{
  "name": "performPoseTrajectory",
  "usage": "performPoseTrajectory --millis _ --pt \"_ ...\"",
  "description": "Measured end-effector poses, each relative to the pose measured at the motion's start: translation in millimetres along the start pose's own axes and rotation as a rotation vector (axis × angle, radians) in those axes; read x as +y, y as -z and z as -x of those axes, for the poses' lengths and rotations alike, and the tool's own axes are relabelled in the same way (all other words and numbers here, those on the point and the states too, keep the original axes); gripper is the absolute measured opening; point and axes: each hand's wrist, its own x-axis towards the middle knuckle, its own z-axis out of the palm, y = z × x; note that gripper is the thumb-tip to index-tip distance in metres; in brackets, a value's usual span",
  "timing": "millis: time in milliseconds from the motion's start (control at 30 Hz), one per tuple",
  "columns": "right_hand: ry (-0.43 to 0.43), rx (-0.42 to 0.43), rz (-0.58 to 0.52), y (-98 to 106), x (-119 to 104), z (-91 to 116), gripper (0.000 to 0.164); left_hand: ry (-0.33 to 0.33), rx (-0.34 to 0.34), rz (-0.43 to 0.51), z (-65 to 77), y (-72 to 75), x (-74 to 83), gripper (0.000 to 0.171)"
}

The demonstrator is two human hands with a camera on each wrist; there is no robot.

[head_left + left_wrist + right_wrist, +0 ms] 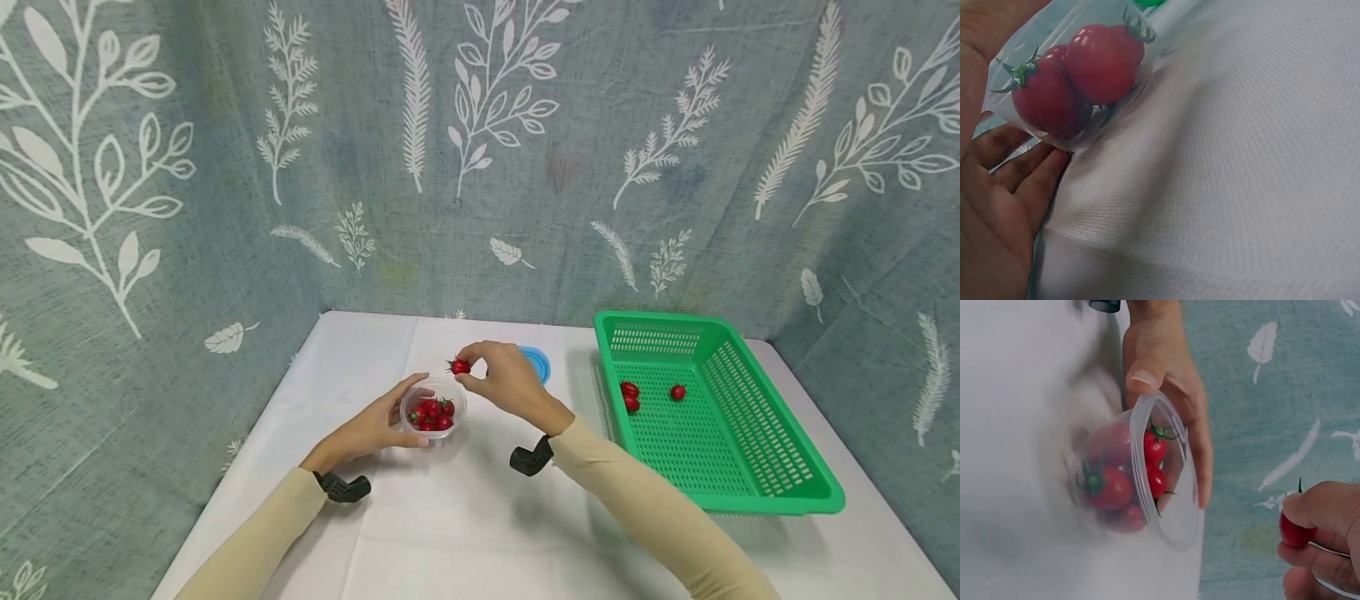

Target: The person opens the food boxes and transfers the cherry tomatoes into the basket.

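My left hand (369,429) holds a clear plastic tub (1141,459) by its side, thumb at the front and fingers round the back. Several red cherry tomatoes (1102,65) with green stems lie inside the tub. Between thumb and fingers, my right hand (512,379) pinches one cherry tomato (460,367), its green stem showing. That tomato is in the air, just beyond the tub's upper right rim in the head view and apart from it. The right wrist view also shows the pinched tomato (1297,530) away from the tub's mouth.
To the right stands a green plastic basket (735,467) with perforated walls. Three cherry tomatoes (678,392) lie in it, two of them against its left wall. A round blue lid (537,365) lies partly behind my right hand on the white tablecloth (450,533). Patterned curtain (450,250) surrounds the table.
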Motion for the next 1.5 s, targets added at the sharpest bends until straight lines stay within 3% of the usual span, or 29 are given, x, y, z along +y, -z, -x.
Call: performPoseTrajectory --millis 333,767,1100,1500 --pt "-0.027 0.065 0.056 22 8 8 0.011 -0.014 0.006 0.010 -2.5 2.0 -4.4 0.110" --pt "-0.079 0.103 0.041 55 38 25 0.009 -0.020 0.005 0.003 -3.1 1.2 -1.8 0.111" --pt "-0.141 0.102 0.078 71 63 46 0.016 -0.014 0.012 -0.008 -3.3 -1.0 -6.9 0.112" --pt "-0.228 0.143 0.113 91 93 74 0.023 -0.026 0.014 -0.012 -1.7 -1.6 -2.0 0.109"
